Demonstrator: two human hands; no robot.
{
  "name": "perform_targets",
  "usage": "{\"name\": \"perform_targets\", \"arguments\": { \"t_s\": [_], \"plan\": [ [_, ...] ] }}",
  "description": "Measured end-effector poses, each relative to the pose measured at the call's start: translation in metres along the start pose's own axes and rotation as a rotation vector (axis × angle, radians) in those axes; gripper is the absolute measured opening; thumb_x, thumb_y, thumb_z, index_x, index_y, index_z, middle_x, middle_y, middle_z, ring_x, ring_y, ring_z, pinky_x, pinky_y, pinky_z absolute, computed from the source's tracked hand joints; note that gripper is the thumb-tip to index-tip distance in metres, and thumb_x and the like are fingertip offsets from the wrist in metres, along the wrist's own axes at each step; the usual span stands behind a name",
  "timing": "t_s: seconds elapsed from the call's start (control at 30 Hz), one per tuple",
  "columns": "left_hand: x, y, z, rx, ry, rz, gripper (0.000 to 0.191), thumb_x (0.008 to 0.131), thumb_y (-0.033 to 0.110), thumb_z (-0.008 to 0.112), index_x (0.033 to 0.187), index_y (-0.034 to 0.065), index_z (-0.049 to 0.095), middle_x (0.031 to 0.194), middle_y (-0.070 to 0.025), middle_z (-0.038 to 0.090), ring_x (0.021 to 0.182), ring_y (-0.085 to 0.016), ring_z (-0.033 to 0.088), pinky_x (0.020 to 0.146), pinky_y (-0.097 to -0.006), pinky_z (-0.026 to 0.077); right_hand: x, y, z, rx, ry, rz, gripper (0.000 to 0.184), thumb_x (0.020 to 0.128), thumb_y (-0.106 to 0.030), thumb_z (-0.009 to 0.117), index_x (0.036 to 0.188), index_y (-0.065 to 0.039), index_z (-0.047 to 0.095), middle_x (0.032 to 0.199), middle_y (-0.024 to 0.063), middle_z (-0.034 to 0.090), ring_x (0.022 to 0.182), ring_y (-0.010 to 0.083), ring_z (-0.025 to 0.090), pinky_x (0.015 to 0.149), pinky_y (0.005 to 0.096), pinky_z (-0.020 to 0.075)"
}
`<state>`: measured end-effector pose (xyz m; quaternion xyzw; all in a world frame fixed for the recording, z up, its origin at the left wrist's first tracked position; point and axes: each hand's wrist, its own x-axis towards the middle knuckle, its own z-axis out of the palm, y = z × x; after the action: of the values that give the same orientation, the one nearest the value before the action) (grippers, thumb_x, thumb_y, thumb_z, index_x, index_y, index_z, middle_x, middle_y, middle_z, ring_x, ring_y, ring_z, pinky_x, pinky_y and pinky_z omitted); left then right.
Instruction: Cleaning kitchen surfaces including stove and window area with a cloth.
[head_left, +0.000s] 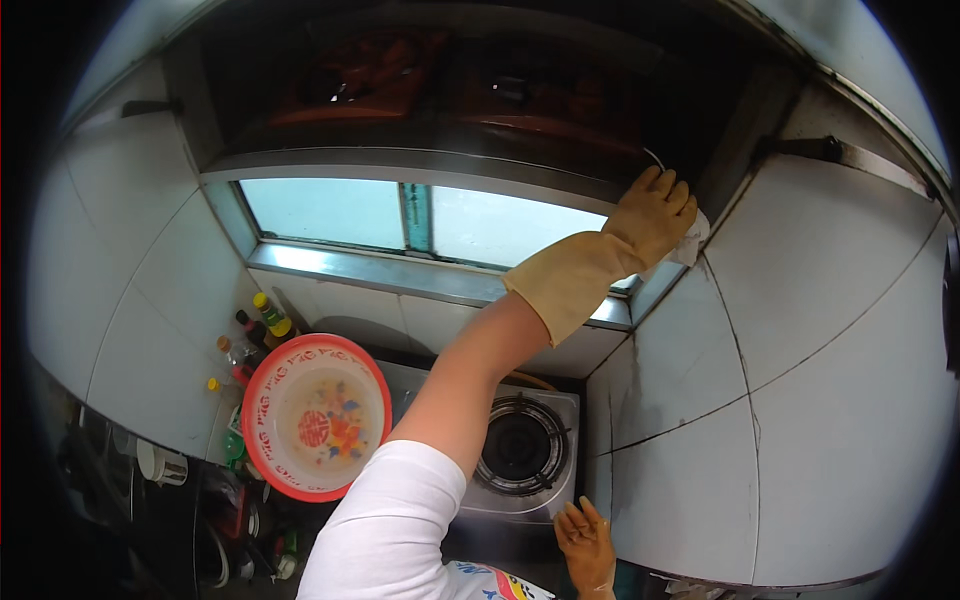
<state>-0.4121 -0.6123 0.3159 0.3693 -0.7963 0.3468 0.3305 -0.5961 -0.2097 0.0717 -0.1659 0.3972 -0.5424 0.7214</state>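
My left hand (654, 212), in a tan rubber glove, reaches up across to the right and presses a white cloth (691, 238) at the corner by the window and the tiled wall. The fingers partly hide the cloth. Low at the right, my right hand (585, 541) wears the same kind of glove. Its fingers are bent and somewhat apart, with nothing visible in them. It hovers near the front right corner of a gas stove (559, 495), beside the burner (519, 444). My left arm crosses over part of the stove.
An enamel basin (253, 420) with a red rim holds cloudy water, left of my arm. Behind it stand several bottles (274, 319). A window (330, 214) with a metal sill (360, 274) spans the back wall below a dark range hood (450, 139). Tiled walls (825, 285) close both sides.
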Motion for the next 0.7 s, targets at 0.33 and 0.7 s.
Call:
{"name": "perform_targets", "arguments": {
  "t_s": [0.33,0.7],
  "plan": [
    [-0.128,-0.153,-0.101,0.042,0.045,0.043,0.058,0.069,0.030,0.083,0.119,0.0058,0.067,0.124,-0.0121,0.063,0.122,-0.034,0.057,0.111,-0.0486,0.043,0.013,0.025,0.077,0.057,-0.165,0.056,0.049,0.112,-0.026,0.038,0.150,0.005,0.037,0.142,0.0273,0.053,0.131,0.0360,0.055,0.116,0.0445,0.0451],
    [-0.347,-0.382,-0.250,0.363,0.058,-0.122,0.070,0.055,0.014,0.085,0.121,0.0034,0.065,0.125,-0.0182,0.064,0.121,-0.040,0.058,0.108,-0.0547,0.044,0.009,0.077,0.150,-0.208,-0.194,0.096,0.051,0.111,-0.034,0.040,0.147,0.001,0.047,0.139,0.0235,0.059,0.130,0.0344,0.058,0.116,0.0462,0.0419]
  ]
}}
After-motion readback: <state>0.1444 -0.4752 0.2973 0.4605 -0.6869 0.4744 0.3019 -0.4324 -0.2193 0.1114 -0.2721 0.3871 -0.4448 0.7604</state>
